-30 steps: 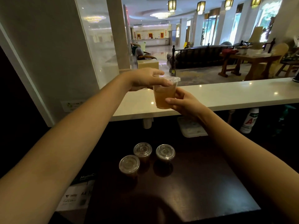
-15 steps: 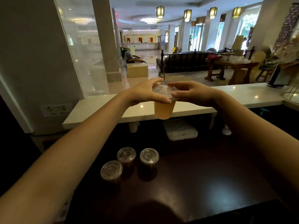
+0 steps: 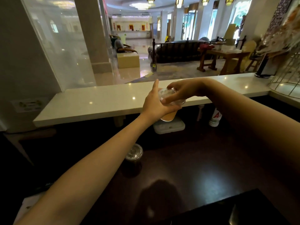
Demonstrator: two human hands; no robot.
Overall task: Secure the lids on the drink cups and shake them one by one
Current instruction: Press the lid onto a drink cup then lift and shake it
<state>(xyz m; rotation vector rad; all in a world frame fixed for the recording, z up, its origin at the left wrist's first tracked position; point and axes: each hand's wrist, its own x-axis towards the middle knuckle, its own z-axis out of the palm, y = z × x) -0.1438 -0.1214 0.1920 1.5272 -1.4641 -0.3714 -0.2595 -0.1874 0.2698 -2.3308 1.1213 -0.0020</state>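
Note:
A clear plastic cup of amber drink (image 3: 168, 116) is held in the air above the dark table. My left hand (image 3: 154, 105) wraps around its side, so only the bottom of the cup shows. My right hand (image 3: 181, 91) lies on top with its fingers pressed on the clear lid (image 3: 174, 101). One lidded cup (image 3: 134, 154) stands on the dark table (image 3: 194, 172) beside my left forearm; the forearm hides whatever stands to its left.
A white counter ledge (image 3: 100, 103) runs across behind the held cup. Under it sit a white flat box (image 3: 169, 129) and a white bottle (image 3: 215, 118). A gold wire stand (image 3: 287, 78) is on the counter at the right.
The left hand has turned from pinching the rim to gripping the cup's side. The right hand has moved on top of the lid. The view has shifted, so my forearm now covers two table cups.

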